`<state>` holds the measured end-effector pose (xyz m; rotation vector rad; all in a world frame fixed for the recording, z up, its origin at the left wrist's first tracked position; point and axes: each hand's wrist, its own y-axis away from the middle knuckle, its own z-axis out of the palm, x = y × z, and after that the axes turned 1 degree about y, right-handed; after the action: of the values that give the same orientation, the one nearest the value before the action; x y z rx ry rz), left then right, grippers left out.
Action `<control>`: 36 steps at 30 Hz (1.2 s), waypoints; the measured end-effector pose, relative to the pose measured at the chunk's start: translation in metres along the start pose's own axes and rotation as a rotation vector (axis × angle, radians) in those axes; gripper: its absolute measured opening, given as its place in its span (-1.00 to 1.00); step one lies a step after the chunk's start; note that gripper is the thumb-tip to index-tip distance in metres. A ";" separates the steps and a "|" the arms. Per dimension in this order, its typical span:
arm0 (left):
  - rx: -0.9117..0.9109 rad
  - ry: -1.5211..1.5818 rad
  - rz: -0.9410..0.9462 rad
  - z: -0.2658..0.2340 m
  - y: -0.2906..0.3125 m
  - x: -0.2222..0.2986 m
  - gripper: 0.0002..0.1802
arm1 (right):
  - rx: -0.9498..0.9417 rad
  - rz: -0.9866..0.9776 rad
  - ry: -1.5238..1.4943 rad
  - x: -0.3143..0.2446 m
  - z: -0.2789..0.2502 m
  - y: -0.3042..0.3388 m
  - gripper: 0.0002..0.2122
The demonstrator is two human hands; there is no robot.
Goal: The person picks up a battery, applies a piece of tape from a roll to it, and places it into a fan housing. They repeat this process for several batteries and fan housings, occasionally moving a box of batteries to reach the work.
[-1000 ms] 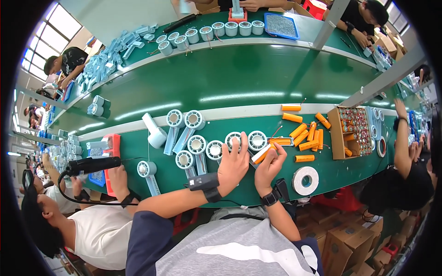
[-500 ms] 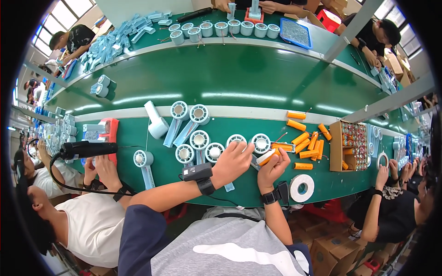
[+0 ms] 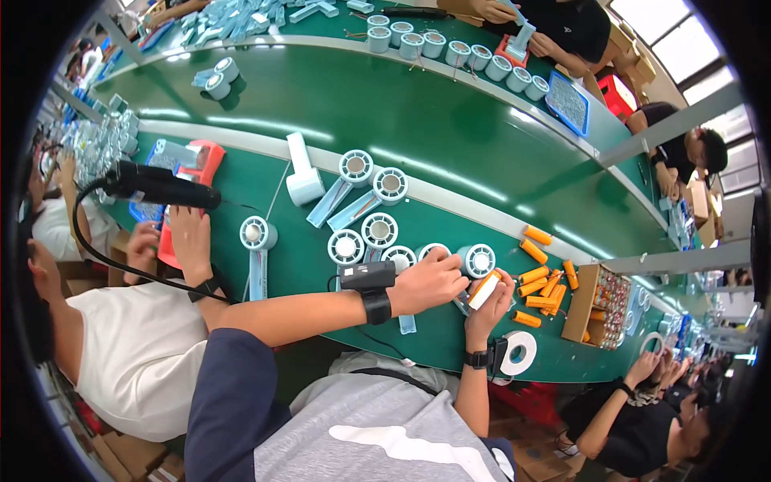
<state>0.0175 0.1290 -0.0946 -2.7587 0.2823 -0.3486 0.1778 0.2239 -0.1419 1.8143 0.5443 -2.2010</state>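
My right hand grips an orange cylindrical battery, its white side strip turned upward. Close to its left, my left hand has its fingers pinched together; what they hold, if anything, is too small to make out. Light-blue handheld fan bodies lie around both hands: one round fan head sits just beyond the battery, and another lies farther left. Part of a handle below the battery is covered by my hands. A roll of white tape is beside my right wrist.
Loose orange batteries lie to the right, next to a cardboard box of more cells. A black corded tool hangs at left, near a co-worker's hand. Beyond the pale rail runs a green belt.
The whole view has tilted and shifted. My left hand's fingers have come down closer to the battery, and its white strip now faces up more fully in my right hand.
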 end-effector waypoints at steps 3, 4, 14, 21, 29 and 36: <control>0.053 0.122 0.023 0.002 0.000 -0.006 -0.95 | -0.104 0.122 -0.084 -0.006 -0.010 -0.005 -0.68; 0.065 0.241 0.007 0.003 0.000 -0.008 -0.95 | -0.094 0.136 -0.086 -0.006 -0.008 -0.004 -0.67; 0.366 0.255 -0.259 -0.007 0.005 -0.019 -0.88 | 0.166 0.072 -0.072 -0.019 -0.003 0.011 -0.70; 0.216 0.384 -0.299 -0.001 0.005 -0.021 -0.88 | 0.021 -0.079 0.260 -0.029 -0.022 0.030 -0.59; 0.198 0.484 -0.282 -0.002 0.000 -0.018 -0.86 | -0.054 -0.578 0.705 -0.013 -0.043 0.038 -0.56; 0.204 0.484 -0.296 -0.002 0.002 -0.021 -0.86 | -0.542 -0.701 1.102 -0.071 -0.015 -0.008 -0.61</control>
<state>-0.0035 0.1311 -0.0978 -2.4775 -0.0491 -1.0623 0.2016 0.2340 -0.0740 2.5486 1.9663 -0.8354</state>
